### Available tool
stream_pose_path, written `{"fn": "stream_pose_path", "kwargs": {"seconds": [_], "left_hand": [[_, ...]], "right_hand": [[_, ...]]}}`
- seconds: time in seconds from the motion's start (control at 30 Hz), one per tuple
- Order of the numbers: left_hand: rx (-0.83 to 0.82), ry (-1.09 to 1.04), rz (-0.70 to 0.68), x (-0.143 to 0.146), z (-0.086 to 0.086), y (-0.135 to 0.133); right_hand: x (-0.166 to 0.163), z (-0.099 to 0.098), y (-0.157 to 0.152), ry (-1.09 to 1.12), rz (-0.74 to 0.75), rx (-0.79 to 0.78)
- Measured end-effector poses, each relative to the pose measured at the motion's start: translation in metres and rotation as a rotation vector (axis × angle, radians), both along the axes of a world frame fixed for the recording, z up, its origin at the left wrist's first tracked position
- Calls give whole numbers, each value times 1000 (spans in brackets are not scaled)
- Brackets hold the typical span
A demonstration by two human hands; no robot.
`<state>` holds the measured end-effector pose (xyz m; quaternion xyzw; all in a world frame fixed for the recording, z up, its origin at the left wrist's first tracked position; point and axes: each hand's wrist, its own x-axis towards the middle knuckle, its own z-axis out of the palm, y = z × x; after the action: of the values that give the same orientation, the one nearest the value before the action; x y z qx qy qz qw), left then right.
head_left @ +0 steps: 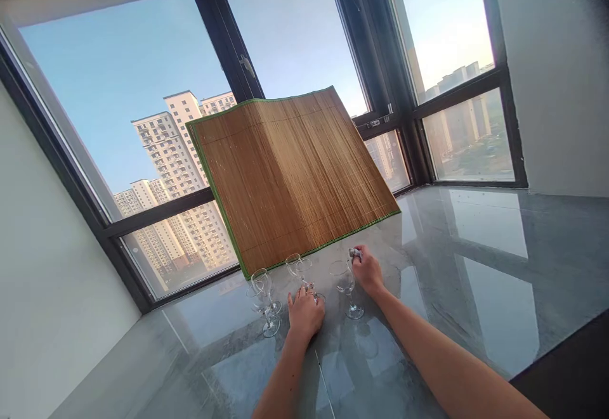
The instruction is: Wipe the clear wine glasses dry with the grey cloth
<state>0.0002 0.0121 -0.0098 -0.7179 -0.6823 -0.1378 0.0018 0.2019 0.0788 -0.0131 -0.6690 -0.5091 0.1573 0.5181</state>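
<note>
Several clear stemmed wine glasses stand in a loose row on a glossy grey stone counter (476, 279). My left hand (304, 312) is curled around the foot and stem of a middle glass (299, 269). My right hand (367, 271) is closed in a pinch on a small grey-and-dark object (354, 253) that I cannot name, right beside another glass (344, 284). Two more glasses (262, 284) stand close together to the left of my left hand. A brown bamboo mat (290, 175) with a green edge leans against the window just behind the glasses.
Large black-framed windows (223, 45) run behind the counter and around the corner, showing high-rise buildings outside. A white wall (42, 267) bounds the left side. Another white wall (556, 77) stands at the right. A dark edge (571, 374) marks the counter's near right corner.
</note>
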Motion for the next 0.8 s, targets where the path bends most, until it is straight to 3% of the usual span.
{"fn": "stream_pose_path", "kwargs": {"seconds": [0.33,0.8], "left_hand": [[-37,-30,29,-40,0,-4],[25,-306,89,-58,-4,3]], "right_hand": [[-2,0,-1,-16,12,4],[0,-5,2,-19,29,25]]}}
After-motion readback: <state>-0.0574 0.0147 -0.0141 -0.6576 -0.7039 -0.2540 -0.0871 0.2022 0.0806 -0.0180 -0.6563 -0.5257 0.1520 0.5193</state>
